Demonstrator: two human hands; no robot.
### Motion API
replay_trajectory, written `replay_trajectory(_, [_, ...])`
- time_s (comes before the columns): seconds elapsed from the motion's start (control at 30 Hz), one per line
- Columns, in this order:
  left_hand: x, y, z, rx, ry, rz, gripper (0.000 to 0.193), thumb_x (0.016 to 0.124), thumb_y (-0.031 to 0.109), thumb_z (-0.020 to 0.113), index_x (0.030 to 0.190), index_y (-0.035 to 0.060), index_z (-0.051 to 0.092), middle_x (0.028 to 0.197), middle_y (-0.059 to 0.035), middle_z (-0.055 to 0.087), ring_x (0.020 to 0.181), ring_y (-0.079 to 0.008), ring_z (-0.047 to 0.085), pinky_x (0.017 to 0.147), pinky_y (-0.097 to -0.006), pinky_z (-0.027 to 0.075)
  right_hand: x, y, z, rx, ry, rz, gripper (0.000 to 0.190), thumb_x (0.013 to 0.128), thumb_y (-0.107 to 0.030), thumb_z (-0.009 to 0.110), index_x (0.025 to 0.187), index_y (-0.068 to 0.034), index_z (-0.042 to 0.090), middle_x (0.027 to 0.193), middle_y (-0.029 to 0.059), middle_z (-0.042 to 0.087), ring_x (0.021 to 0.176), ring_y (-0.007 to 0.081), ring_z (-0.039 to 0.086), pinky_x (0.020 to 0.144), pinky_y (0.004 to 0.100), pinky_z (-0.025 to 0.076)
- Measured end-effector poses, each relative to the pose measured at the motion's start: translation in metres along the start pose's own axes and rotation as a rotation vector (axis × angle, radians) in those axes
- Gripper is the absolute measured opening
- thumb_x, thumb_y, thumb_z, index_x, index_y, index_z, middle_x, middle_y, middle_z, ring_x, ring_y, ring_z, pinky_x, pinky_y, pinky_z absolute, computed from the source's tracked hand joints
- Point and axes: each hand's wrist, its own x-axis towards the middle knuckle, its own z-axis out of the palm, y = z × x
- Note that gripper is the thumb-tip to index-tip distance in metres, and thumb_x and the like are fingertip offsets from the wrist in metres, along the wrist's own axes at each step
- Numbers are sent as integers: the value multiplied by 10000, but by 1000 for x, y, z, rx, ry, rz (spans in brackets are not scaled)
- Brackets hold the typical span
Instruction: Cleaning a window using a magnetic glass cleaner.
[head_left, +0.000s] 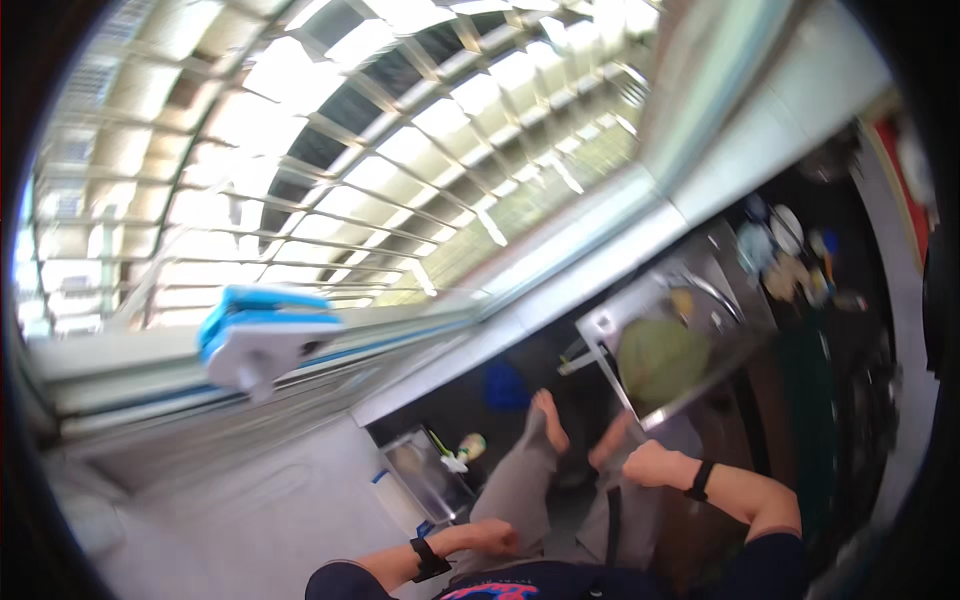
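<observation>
My left hand (491, 536) is curled in front of my left thigh, with nothing visible in it. My right hand (654, 463) makes a loose fist above my right leg, near the front corner of a steel sink (651, 418); no held thing shows. Each wrist wears a black band. Ahead and to the left, a blue and white window-cleaning device (270, 341) is against the window, apart from both hands. Motion blur softens its details.
My bare feet stand on a dark counter (450, 412) below the window. A green round basin (664, 360) sits in the sink under a curved faucet (716, 292). A metal tray (427, 472) and a bottle (472, 447) are at left. Metal window bars (420, 142) stand beyond.
</observation>
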Motion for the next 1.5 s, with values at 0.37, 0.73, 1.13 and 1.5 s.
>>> replay_trajectory(0.37, [-90,46,-182,1178,2156,36,381,733,126,693,1112,124,655,1267,-170,472,1160,-357,473,937,-494,402,36,75,-292,-229,1288,-67,231,759,-32,637,986,-72,660,1025,123,637,974,321,610,847,421,473])
replay_trajectory(0.73, [-115,-5,-243,1242,2524,-47,811,872,201,575,1506,-49,135,1520,-404,44,1403,-579,110,1109,-648,141,-78,113,-265,-56,670,259,395,885,-299,650,1190,-53,600,1074,166,647,970,341,631,836,389,506])
replay_trajectory(1.13, [-107,-7,-279,1355,2558,113,794,846,135,503,1490,-105,106,1473,-467,73,1373,-637,101,1096,-697,123,-178,-110,-389,-148,1546,398,129,935,-101,560,984,-12,640,774,36,626,749,97,597,665,243,478])
replay_trajectory(1.5, [-106,-9,-275,1349,2629,55,715,829,121,506,1458,-80,231,1453,-462,163,1358,-620,194,1099,-662,199,167,-123,-422,-933,1933,-432,469,721,-263,753,1164,-160,639,1185,35,550,1212,259,452,1014,478,318])
